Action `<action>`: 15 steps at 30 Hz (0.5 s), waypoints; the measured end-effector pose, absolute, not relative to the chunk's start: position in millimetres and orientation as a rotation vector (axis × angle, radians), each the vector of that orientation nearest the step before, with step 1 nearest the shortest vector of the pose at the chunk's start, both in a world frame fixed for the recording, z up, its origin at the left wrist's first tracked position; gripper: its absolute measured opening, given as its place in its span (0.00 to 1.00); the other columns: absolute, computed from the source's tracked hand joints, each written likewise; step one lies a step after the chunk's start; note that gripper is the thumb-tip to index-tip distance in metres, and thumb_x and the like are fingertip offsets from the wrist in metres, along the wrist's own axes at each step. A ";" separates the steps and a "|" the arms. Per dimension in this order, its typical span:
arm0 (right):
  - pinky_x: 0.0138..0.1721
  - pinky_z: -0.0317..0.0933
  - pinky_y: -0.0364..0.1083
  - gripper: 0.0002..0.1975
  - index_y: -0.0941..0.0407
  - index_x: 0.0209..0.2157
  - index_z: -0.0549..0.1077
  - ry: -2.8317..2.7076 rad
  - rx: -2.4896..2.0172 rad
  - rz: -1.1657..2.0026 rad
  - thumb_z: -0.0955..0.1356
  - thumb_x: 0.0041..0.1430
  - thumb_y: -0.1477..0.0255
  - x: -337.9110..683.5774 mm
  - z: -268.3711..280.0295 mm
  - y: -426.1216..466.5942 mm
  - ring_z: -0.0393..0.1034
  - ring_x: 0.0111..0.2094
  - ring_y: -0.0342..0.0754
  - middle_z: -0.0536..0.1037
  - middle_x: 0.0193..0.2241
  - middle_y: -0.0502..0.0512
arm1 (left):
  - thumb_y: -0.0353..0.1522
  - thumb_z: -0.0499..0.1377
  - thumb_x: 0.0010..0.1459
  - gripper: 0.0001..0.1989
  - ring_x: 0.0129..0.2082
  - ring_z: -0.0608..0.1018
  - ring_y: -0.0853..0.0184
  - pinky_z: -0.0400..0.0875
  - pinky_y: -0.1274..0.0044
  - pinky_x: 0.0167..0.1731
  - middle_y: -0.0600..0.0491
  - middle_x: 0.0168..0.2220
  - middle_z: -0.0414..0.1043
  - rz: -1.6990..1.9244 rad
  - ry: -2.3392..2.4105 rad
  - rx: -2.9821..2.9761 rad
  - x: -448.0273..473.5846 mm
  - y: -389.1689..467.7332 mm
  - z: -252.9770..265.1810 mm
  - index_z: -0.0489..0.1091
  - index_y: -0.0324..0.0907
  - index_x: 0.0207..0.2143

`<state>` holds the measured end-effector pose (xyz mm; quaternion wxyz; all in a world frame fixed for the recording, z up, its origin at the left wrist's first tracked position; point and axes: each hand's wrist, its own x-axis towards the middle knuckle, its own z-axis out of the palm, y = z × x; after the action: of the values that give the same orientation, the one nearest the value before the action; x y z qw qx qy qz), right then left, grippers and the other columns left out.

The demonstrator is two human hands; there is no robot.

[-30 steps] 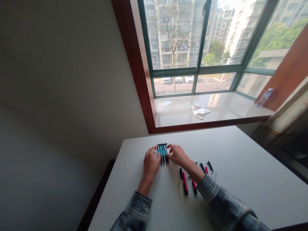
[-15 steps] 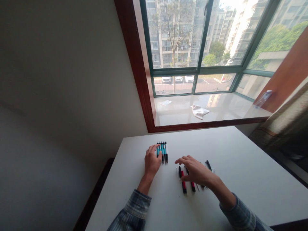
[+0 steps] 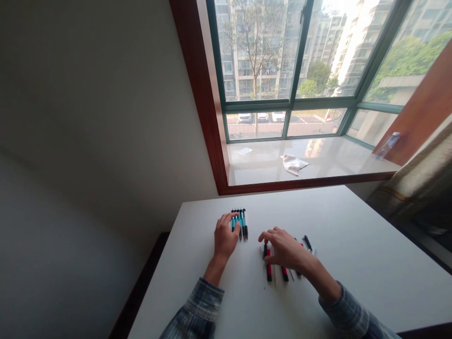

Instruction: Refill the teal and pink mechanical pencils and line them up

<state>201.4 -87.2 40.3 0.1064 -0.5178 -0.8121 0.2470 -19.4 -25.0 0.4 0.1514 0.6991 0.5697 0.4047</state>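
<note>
My left hand [image 3: 226, 234] rests at the left side of a row of several blue-and-black pens [image 3: 242, 223], its fingers spread and partly covering them. The pens lie side by side, clips at the far end. My right hand [image 3: 284, 248] hovers low over a group of loose pen parts, thumb and fingers apart around the upper end of a red-and-black pen barrel [image 3: 269, 266]. Whether it touches that barrel is unclear. A second red-and-black barrel [image 3: 284, 273] and thin refills [image 3: 275, 275] lie under and beside this hand, partly hidden.
A black pen part [image 3: 307, 243] lies beyond my right wrist. All this is on a white table [image 3: 197, 301] against a wall and a window sill [image 3: 261, 173]. The sill holds a white cloth [image 3: 294, 164] and a clear bottle [image 3: 387, 145].
My right hand has lowered slightly and its fingers have come nearer the leftmost barrel, which now lies straighter. My left hand stays beside the blue pens.
</note>
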 end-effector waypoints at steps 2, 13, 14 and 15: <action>0.46 0.61 0.51 0.22 0.52 0.51 0.73 -2.368 -1.530 0.675 0.73 0.53 0.74 201.0 42.9 -87.2 0.69 0.44 0.55 0.80 0.39 0.54 | 0.31 0.56 0.63 0.13 0.50 0.76 0.57 0.73 0.66 0.48 0.50 0.49 0.77 1.163 1.600 2.018 -17.7 -26.8 2.7 0.75 0.47 0.47; 0.47 0.61 0.55 0.26 0.51 0.52 0.73 -2.374 -1.609 0.562 0.76 0.50 0.68 192.8 30.5 -95.2 0.69 0.47 0.61 0.80 0.43 0.58 | 0.30 0.57 0.63 0.11 0.49 0.76 0.57 0.70 0.64 0.52 0.49 0.47 0.78 1.146 1.503 2.058 -12.0 -32.1 8.0 0.77 0.47 0.45; 0.47 0.61 0.55 0.26 0.51 0.52 0.74 -2.378 -1.624 0.553 0.76 0.50 0.67 191.6 28.2 -94.3 0.69 0.47 0.61 0.80 0.44 0.59 | 0.30 0.57 0.63 0.11 0.49 0.76 0.57 0.70 0.64 0.52 0.50 0.47 0.78 1.148 1.495 2.059 -11.7 -32.4 8.7 0.77 0.47 0.44; 0.47 0.62 0.56 0.25 0.51 0.51 0.74 -2.383 -1.628 0.546 0.76 0.50 0.67 190.7 26.7 -93.4 0.69 0.47 0.62 0.80 0.43 0.59 | 0.30 0.57 0.63 0.11 0.49 0.76 0.57 0.70 0.64 0.52 0.50 0.47 0.78 1.150 1.485 2.059 -11.2 -32.8 9.8 0.78 0.47 0.44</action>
<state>190.7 -93.4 26.7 0.1021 -0.5515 -0.8070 0.1848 -11.2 -32.8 9.8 0.1761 0.7272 0.5245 0.4062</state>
